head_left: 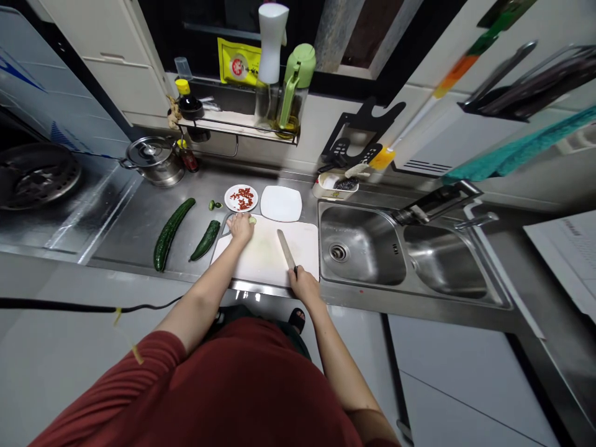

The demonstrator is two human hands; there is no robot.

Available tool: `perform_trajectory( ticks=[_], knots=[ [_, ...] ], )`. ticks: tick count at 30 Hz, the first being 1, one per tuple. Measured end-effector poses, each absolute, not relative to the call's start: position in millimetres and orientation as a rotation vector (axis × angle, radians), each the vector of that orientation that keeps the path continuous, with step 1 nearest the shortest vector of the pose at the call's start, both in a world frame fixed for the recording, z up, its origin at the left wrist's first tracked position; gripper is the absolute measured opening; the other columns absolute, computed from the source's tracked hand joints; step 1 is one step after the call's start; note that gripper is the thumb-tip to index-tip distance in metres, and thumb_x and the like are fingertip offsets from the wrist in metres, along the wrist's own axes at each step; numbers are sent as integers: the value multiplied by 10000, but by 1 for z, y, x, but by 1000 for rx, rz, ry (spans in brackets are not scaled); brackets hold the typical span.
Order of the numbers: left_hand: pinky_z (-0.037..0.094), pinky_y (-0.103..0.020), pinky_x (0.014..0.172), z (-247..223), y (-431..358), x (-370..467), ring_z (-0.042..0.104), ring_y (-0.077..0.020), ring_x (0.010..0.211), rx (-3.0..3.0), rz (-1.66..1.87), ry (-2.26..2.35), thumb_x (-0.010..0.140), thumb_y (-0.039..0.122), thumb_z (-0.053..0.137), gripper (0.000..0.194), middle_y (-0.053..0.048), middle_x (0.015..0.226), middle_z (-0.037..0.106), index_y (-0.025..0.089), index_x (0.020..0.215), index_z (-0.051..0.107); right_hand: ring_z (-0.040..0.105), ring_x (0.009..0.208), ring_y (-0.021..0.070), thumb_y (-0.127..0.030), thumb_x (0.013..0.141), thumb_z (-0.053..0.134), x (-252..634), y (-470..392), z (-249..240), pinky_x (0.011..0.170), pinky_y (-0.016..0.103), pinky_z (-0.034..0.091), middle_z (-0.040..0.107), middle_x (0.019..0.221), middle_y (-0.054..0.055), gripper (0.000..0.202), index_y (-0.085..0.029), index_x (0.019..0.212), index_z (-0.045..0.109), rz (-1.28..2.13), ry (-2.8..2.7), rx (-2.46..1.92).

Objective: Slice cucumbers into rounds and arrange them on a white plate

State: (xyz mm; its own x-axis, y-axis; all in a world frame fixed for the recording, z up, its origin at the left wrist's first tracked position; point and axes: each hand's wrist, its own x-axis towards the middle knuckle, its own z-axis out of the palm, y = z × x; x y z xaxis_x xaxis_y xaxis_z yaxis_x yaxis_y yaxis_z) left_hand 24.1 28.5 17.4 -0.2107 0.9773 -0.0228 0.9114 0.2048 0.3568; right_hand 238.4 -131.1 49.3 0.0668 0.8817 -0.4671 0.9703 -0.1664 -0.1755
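Note:
My right hand (pixel 305 285) is closed round the dark handle of a kitchen knife (pixel 285 248), whose blade lies over the white cutting board (pixel 261 264) and points away from me. At the board's upper left corner, my left hand (pixel 241 228) is bent over a small pale green cucumber piece (pixel 252 220), which mostly hides under the fingers. Left of the board lie a shorter cucumber piece (pixel 205 241) and a long whole cucumber (pixel 172 234). Small green cucumber ends (pixel 214 205) rest behind them. A plate (pixel 241 190) with chopped red bits and a white plate (pixel 280 203) stand behind the board.
A double steel sink (pixel 363 242) adjoins the board on the right. Behind the counter, a wall shelf (pixel 242 126) carries bottles. A lidded pot (pixel 153 160) stands at the back left, with a wok (pixel 40 177) beyond it. A knife holder (pixel 460 136) hangs at right.

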Motion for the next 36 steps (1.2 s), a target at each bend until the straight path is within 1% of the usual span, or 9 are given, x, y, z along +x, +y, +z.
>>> perform_trajectory(
  ticks=[4, 10, 13, 16, 21, 27, 30, 33, 36],
  knots=[
    [280, -410, 912, 24, 27, 26, 508, -273, 1073, 1731, 383, 2248, 843, 259, 478, 230, -98, 1093, 644, 243, 1042, 592, 618, 985, 235, -454, 987, 264, 237, -130, 53, 785, 300, 400, 660, 1039, 134, 417, -160, 1131, 523, -723, 1874, 2156],
    [360, -311, 815, 20, 17, 30, 599, -184, 925, 1524, 471, 2101, 819, 264, 530, 188, 2, 918, 695, 276, 993, 600, 619, 980, 241, -442, 987, 267, 236, -129, 49, 790, 308, 397, 664, 1015, 136, 409, -157, 1128, 525, -725, 1896, 2157],
    [383, -273, 762, 14, 6, 35, 614, -159, 872, 1497, 501, 2020, 793, 297, 584, 195, 14, 882, 697, 266, 983, 614, 621, 971, 241, -446, 988, 261, 237, -129, 47, 789, 314, 396, 664, 1007, 142, 411, -158, 1125, 521, -716, 1915, 2154],
    [394, -266, 757, 8, -3, 40, 619, -150, 850, 1514, 485, 1966, 776, 284, 605, 187, 18, 861, 698, 258, 959, 632, 622, 966, 241, -449, 987, 267, 237, -130, 47, 783, 313, 398, 665, 1003, 142, 409, -157, 1120, 521, -706, 1916, 2157],
    [398, -296, 801, 7, -10, 41, 619, -178, 903, 1607, 413, 1964, 779, 288, 596, 182, 12, 882, 706, 272, 953, 649, 622, 969, 245, -453, 986, 262, 236, -130, 51, 780, 313, 402, 662, 1017, 144, 417, -158, 1128, 520, -717, 1905, 2149],
    [359, -380, 891, 16, -18, 44, 592, -247, 1014, 1860, 237, 1967, 843, 289, 496, 300, -52, 976, 705, 286, 1109, 634, 620, 975, 250, -448, 986, 268, 235, -130, 53, 785, 317, 404, 659, 1027, 147, 410, -159, 1132, 521, -721, 1898, 2149],
    [341, -403, 911, 18, -23, 46, 583, -267, 1021, 1935, 185, 1977, 842, 334, 496, 284, -81, 985, 697, 253, 1062, 658, 622, 974, 254, -440, 986, 267, 235, -130, 53, 785, 318, 406, 660, 1022, 148, 410, -156, 1131, 525, -716, 1907, 2149],
    [348, -397, 894, 18, -29, 43, 581, -273, 1002, 1953, 141, 1948, 772, 370, 586, 285, -84, 978, 691, 241, 1013, 669, 624, 966, 255, -442, 984, 270, 236, -130, 50, 780, 316, 407, 664, 1006, 140, 410, -158, 1123, 530, -699, 1922, 2152],
    [348, -396, 873, 18, -36, 37, 575, -280, 1000, 1988, 135, 1943, 722, 352, 637, 273, -83, 965, 684, 238, 968, 665, 628, 951, 251, -448, 983, 272, 237, -130, 48, 769, 314, 407, 667, 994, 135, 407, -163, 1115, 531, -692, 1930, 2155]
  ],
)
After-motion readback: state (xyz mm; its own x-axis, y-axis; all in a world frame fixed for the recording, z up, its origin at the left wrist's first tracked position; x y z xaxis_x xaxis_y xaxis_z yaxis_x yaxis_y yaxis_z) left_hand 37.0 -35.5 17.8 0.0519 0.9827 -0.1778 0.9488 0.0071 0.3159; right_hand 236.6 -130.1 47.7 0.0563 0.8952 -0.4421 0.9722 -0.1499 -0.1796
